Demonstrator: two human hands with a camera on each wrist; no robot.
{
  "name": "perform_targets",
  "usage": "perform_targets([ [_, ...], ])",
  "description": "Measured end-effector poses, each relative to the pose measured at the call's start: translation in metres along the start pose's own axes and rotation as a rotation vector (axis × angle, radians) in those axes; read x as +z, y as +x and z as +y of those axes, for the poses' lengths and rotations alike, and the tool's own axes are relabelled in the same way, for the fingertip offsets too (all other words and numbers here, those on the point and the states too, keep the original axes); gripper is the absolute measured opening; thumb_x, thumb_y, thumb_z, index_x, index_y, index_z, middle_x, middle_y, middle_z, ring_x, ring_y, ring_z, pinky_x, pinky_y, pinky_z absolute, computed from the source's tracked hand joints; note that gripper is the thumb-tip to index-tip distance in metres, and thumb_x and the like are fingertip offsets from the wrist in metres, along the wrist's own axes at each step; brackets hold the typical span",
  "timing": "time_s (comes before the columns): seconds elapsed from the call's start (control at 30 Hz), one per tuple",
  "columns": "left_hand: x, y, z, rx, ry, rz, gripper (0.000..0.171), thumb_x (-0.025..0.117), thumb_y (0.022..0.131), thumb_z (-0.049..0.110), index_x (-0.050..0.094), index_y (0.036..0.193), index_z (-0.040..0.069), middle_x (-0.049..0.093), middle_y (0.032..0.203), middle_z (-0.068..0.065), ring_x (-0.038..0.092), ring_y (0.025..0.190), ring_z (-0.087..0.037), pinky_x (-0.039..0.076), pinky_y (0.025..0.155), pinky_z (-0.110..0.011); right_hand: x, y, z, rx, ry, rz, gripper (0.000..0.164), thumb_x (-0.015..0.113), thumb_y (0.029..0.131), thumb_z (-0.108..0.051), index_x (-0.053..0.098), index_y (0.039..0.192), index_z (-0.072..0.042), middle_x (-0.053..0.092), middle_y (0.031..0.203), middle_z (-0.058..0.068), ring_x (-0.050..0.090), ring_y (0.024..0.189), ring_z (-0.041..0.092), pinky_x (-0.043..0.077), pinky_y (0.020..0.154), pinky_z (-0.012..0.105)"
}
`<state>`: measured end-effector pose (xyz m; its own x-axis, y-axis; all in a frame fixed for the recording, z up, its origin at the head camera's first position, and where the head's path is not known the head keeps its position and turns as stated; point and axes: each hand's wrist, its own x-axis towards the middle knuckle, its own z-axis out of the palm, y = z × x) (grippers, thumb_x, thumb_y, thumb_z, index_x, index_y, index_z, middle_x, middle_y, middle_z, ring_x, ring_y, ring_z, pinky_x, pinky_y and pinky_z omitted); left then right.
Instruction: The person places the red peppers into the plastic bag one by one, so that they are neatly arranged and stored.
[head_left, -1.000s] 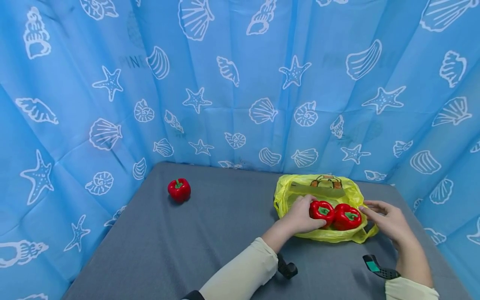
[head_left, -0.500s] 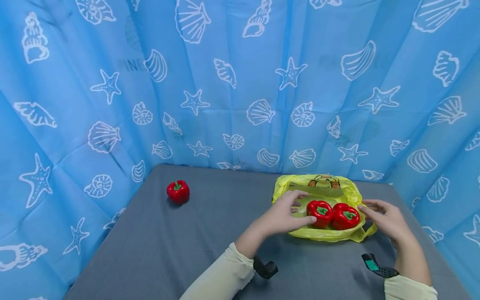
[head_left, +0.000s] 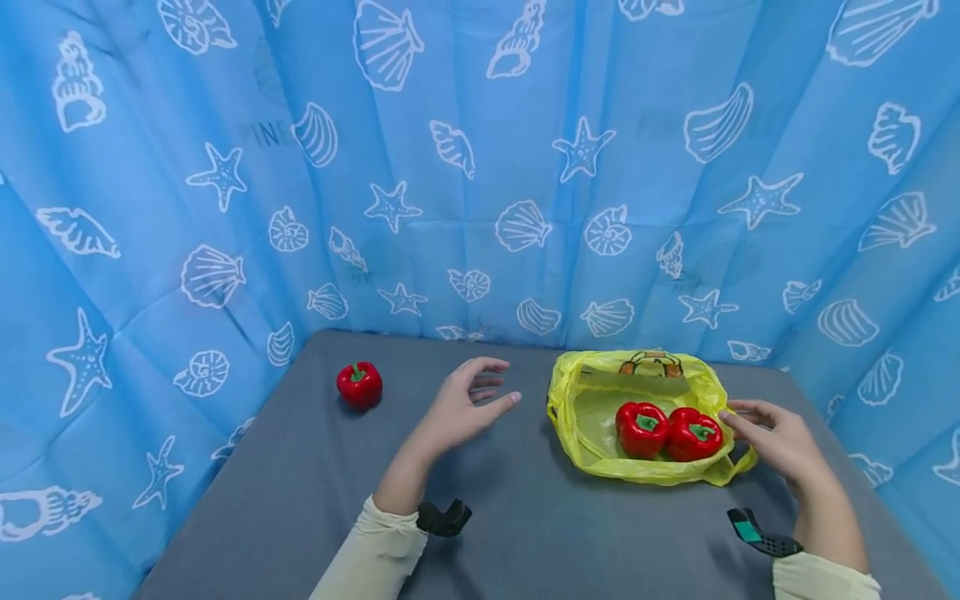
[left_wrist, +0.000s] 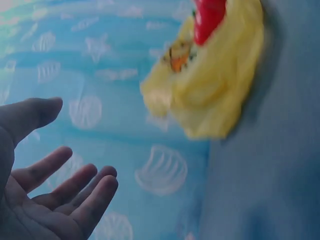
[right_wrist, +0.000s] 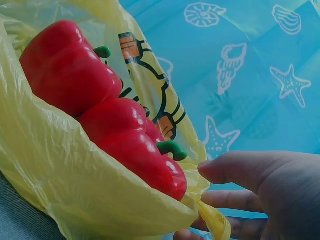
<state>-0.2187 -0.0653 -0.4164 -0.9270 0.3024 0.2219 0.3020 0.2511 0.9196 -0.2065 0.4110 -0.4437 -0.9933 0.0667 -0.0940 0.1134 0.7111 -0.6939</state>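
Note:
A yellow plastic bag [head_left: 600, 467] lies with its mouth spread on the grey table. Two red bell peppers [head_left: 642, 430] sit side by side inside it, green stems showing. At the bag's right edge my right hand [head_left: 783, 442] pinches the rim, thumb on one side and fingers behind, as the right wrist view shows near the handle loop [right_wrist: 215, 220]. My left hand [head_left: 459, 408] hovers over the table between the bag and a third red bell pepper [head_left: 359, 386] at the far left. Nothing is in the left hand, its fingers [left_wrist: 95, 207] loosely bent.
The grey cloth-covered table [head_left: 300, 508] reaches back to a blue curtain [head_left: 465, 167] with white shell and starfish prints, which also closes off both sides. A black strap piece [head_left: 444, 518] is worn at the left wrist, another [head_left: 763, 535] at the right.
My left hand has let go of the left pepper in the bag and moved left, away from the bag. The right hand stays at the bag's edge.

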Motion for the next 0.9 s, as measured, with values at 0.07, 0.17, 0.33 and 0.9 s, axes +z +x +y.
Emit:
perform_targets([
  [0.07,-0.013,-0.003,-0.008,-0.014,0.026,0.03,0.046,0.078,0.098,0.032,0.063,0.139,0.017,0.061,0.146,-0.008,0.063,0.136,-0.034,0.051,0.113,-0.058,0.001,0.0,0.001,-0.001,-0.001,-0.003,0.074,0.052,0.11,-0.049,0.044,0.15,0.013,0.059,0.136,0.039,0.071,0.11,0.045,0.06,0.083,0.044],
  [0.17,-0.034,-0.006,-0.016,-0.023,0.044,0.083,0.046,0.078,0.098,0.03,0.063,0.14,0.015,0.06,0.146,-0.01,0.063,0.136,-0.034,0.05,0.114,-0.06,0.002,0.001,0.001,-0.002,-0.001,-0.007,0.073,0.051,0.11,-0.048,0.045,0.15,0.013,0.059,0.134,0.038,0.072,0.107,0.041,0.059,0.079,0.036],
  [0.33,-0.072,-0.011,-0.023,-0.034,0.077,0.205,0.048,0.077,0.099,0.03,0.062,0.141,0.011,0.06,0.146,-0.011,0.061,0.136,-0.035,0.049,0.115,-0.059,0.002,0.002,0.0,-0.001,-0.003,-0.011,0.073,0.051,0.11,-0.048,0.045,0.15,0.013,0.056,0.139,0.039,0.073,0.102,0.031,0.056,0.075,0.028],
  [0.9,-0.147,-0.042,-0.065,-0.171,0.193,0.555,0.054,0.077,0.099,0.033,0.059,0.143,0.008,0.057,0.148,-0.017,0.054,0.14,-0.037,0.046,0.119,-0.055,0.003,0.002,-0.005,0.018,-0.01,-0.007,0.075,0.051,0.11,-0.049,0.044,0.15,0.014,0.057,0.138,0.041,0.071,0.104,0.034,0.056,0.075,0.03],
])
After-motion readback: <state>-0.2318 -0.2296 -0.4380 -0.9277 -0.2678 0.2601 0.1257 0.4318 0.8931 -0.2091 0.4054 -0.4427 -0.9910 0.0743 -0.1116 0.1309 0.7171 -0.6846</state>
